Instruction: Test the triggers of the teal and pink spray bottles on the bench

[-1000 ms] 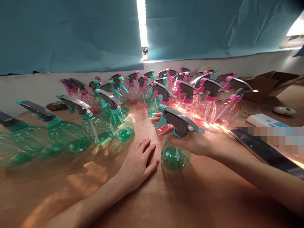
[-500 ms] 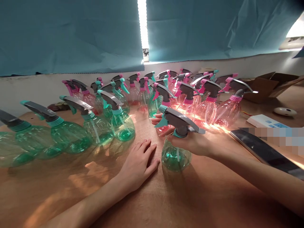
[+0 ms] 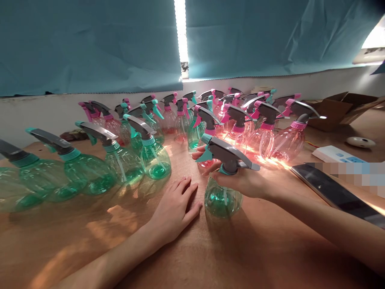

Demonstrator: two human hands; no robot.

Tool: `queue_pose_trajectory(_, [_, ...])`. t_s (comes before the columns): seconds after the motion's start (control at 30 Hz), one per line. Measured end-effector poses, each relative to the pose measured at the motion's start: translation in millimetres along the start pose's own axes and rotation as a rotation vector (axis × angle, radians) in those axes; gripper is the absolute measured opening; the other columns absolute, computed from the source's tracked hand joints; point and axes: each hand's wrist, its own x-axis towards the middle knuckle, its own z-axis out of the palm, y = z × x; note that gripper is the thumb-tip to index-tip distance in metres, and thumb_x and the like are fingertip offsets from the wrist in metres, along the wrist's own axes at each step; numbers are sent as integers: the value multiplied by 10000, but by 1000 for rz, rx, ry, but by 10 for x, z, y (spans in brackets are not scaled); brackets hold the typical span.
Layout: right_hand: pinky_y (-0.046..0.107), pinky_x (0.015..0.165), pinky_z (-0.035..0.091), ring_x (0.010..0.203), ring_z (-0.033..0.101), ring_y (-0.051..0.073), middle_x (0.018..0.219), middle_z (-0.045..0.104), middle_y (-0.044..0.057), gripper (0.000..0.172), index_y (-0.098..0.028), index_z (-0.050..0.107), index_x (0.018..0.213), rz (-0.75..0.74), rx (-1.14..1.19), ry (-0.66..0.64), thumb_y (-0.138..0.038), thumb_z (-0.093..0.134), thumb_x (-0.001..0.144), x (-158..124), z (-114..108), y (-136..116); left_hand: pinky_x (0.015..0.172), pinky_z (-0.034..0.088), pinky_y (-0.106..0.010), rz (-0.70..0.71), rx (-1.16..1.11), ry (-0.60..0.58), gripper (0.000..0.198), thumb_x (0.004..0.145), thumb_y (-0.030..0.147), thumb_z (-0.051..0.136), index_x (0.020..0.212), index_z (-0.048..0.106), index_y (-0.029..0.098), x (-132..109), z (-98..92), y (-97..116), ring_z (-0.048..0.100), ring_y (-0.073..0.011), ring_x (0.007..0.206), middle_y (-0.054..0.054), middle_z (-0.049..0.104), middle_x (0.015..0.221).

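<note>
My right hand [image 3: 240, 180] is wrapped around the neck of a green spray bottle [image 3: 223, 198] with a grey trigger head [image 3: 226, 152], which stands upright on the brown table [image 3: 192, 257]. Its fingers reach under the trigger. My left hand [image 3: 174, 210] lies flat on the table just left of that bottle, fingers stretched out, holding nothing.
A row of green spray bottles [image 3: 155, 158] runs off to the left. Several pink bottles [image 3: 264, 138] crowd the back right. A dark flat tablet [image 3: 333, 192], a white power strip [image 3: 333, 153], a white puck [image 3: 360, 141] and a cardboard box [image 3: 339, 106] lie at the right. Blue cloth [image 3: 90, 44] hangs behind.
</note>
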Motion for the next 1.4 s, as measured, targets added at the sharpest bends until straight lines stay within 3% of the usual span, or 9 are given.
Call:
queue_pose_trajectory(0.3, [311, 790, 569, 936, 677, 181, 967, 719, -4, 322, -249, 677, 834, 102, -25, 27, -87, 481, 637, 0, 6, -79, 1064, 367, -509, 4, -4, 2, 421, 943, 336, 518, 1298, 549, 111, 6, -17, 16, 434, -336, 1283, -178, 517, 1360])
queue_pose_trajectory(0.67, [328, 739, 571, 815, 677, 177, 950, 683, 38, 364, -217, 558, 1003, 152, -79, 58, -152, 513, 648, -21, -15, -51, 1065, 370, -509, 4, -13, 14, 429, 934, 343, 529, 1299, 548, 119, 3, -12, 8, 441, -335, 1279, -172, 521, 1359])
queue_pose_trajectory(0.93, [315, 733, 568, 797, 669, 171, 890, 666, 23, 262, -217, 571, 865, 93, -67, 74, -133, 500, 627, -8, -12, -58, 1063, 365, -526, 8, -7, 10, 413, 939, 341, 515, 1299, 540, 140, 3, -14, 13, 434, -334, 1289, -167, 516, 1369])
queue_pose_trajectory(1.03, [323, 746, 566, 817, 675, 178, 944, 685, 33, 268, -218, 612, 874, 100, -74, 53, -147, 498, 643, -15, -18, -44, 1062, 368, -532, 6, -21, 24, 416, 936, 345, 520, 1301, 540, 147, -1, -11, 9, 437, -336, 1287, -162, 518, 1369])
queue_pose_trajectory(1.2, [338, 825, 559, 915, 694, 188, 957, 719, -9, 441, -272, 660, 1006, 77, -91, 3, -97, 460, 654, -24, -13, -44, 1071, 363, -519, 5, -34, 37, 412, 938, 347, 523, 1299, 543, 149, -8, 7, -5, 437, -330, 1293, -155, 526, 1362])
queue_pose_trajectory(1.4, [351, 868, 563, 1069, 647, 220, 982, 722, -7, 301, -268, 684, 816, 35, -34, 25, -75, 501, 675, -27, 1, -36, 1074, 359, -516, 2, -29, 31, 411, 941, 343, 513, 1304, 537, 152, 0, 3, 3, 433, -326, 1293, -154, 518, 1369])
